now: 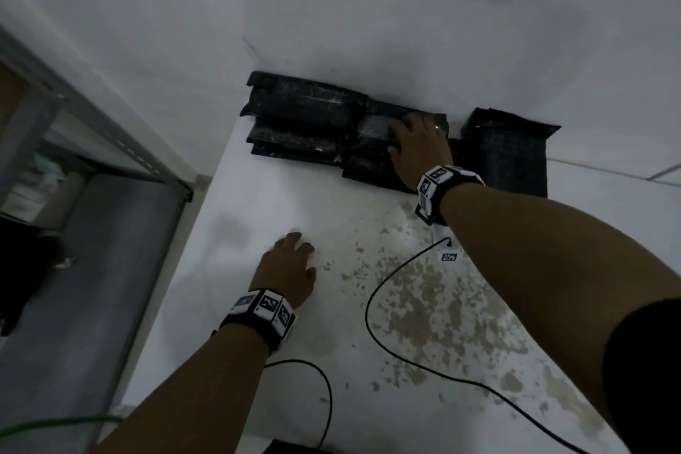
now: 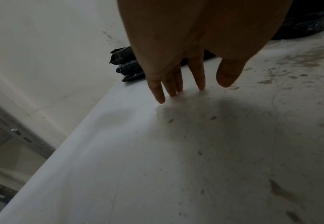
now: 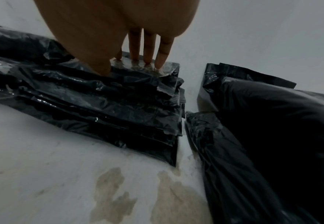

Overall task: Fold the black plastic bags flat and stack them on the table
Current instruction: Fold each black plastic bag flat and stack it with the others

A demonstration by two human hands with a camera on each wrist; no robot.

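Note:
A stack of folded black plastic bags lies at the far edge of the white table, against the wall. My right hand presses down on the stack's right end with straight fingers. A larger black bag lies flat just right of the stack. My left hand rests fingertips-down on bare tabletop, nearer to me and left of the stack, holding nothing. In the left wrist view the left end of the stack shows beyond the fingers.
The tabletop has brown worn patches at centre right. Black cables run across it from my wristbands. The table's left edge drops to a grey floor, with a metal shelf frame beyond. A white wall backs the table.

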